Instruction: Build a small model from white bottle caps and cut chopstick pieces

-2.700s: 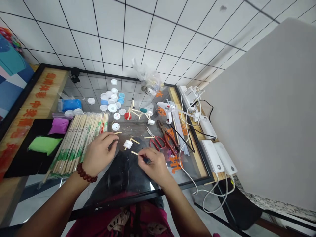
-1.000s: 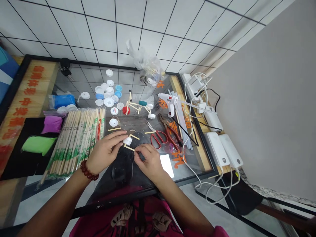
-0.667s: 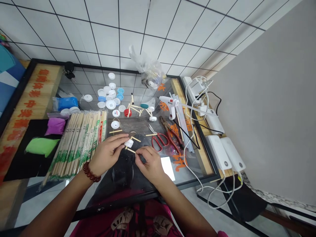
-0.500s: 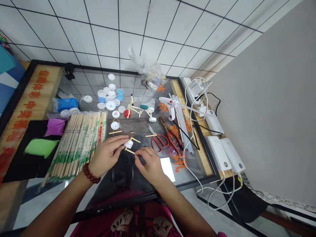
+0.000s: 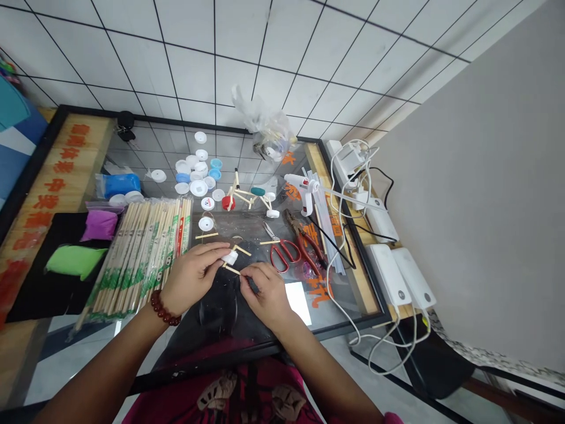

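My left hand (image 5: 196, 274) is closed on a white bottle cap (image 5: 230, 257) that has short wooden sticks on both sides. One stick (image 5: 242, 251) juts out beyond the cap, angled to the right. The nearer stick (image 5: 232, 270) runs from the cap to my right hand (image 5: 265, 294), whose thumb and forefinger pinch its end. Behind the hands stands a small stick model (image 5: 247, 194) with a red cap, a green piece and white caps. Loose short sticks lie left (image 5: 206, 235) and right (image 5: 269, 242) of the held piece.
Bottle caps (image 5: 198, 188) lie in a group at the back. Bundled chopsticks (image 5: 136, 259) and bagged clay (image 5: 75, 262) are on the left. Red-handled scissors (image 5: 285, 255), pliers (image 5: 309, 244), a glue gun (image 5: 304, 188) and glue sticks (image 5: 329, 229) lie right. A white cable (image 5: 338, 306) crosses the right edge.
Both hands keep nearly the same hold on the cap and stick. The view has shifted very slightly; nothing else has visibly moved.
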`<state>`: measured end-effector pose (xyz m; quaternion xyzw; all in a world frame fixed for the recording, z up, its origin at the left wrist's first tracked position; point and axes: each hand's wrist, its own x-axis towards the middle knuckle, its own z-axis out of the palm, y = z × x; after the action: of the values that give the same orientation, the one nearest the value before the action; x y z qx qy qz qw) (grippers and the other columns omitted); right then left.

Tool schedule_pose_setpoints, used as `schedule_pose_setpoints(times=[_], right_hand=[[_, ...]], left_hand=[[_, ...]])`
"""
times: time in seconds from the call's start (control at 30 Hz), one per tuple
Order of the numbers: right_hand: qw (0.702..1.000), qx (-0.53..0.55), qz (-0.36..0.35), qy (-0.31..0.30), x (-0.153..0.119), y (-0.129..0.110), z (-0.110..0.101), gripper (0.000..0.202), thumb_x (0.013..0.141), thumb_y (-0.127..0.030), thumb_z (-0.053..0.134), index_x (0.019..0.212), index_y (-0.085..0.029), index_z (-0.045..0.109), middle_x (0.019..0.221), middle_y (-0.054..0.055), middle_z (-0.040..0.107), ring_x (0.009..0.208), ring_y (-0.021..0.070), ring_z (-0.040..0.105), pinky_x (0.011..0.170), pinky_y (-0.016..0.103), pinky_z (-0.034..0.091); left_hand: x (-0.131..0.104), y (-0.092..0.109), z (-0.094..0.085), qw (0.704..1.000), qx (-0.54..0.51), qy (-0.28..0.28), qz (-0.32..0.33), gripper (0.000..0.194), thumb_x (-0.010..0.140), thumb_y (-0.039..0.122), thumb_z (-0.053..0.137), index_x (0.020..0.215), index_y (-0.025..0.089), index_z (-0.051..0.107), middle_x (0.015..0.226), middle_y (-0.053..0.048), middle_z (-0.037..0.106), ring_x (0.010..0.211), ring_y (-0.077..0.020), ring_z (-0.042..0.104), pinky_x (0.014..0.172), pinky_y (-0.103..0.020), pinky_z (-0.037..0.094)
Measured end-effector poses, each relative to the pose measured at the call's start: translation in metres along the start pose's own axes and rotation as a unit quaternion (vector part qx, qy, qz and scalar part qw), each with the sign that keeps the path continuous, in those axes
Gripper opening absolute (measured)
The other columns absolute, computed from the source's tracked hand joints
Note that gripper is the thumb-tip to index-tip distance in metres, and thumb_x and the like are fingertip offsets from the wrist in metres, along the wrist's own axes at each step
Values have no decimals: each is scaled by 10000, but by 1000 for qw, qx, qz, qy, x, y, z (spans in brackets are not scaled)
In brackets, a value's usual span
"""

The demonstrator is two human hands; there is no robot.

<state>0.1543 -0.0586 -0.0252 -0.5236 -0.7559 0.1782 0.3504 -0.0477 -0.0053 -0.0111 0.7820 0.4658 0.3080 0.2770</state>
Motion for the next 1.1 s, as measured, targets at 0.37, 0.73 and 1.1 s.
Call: schedule_pose_setpoints(times=[0.37,0.73,1.1], right_hand=[[1000,0,-1,2,0,-1,-2,111,929,-141,568,958,-208,652,901,54,699,850,189,645,791,337,524],[1000,1,-8,12,-2,0,-2,135,940,-149,578,1018,-212,667,944,63,710,893,196,655,813,348,546],[1000,-2,-10,10,-3,2,-1,150,945,-158,577,1040,-218,675,967,68,711,913,199,663,833,351,547]], left_hand=[[2,3,-1,1000,-7,14,-16,265,929,232,543,1087,250,755,1140,-55,761,1078,-218,705,962,-375,574],[2,5,-2,1000,1,8,-21,256,918,254,557,1070,237,762,1102,-69,766,1039,-229,717,934,-368,589],[5,-1,-9,999,-35,-37,10,317,937,219,500,1130,251,750,1220,-54,740,1149,-211,683,1039,-383,542]])
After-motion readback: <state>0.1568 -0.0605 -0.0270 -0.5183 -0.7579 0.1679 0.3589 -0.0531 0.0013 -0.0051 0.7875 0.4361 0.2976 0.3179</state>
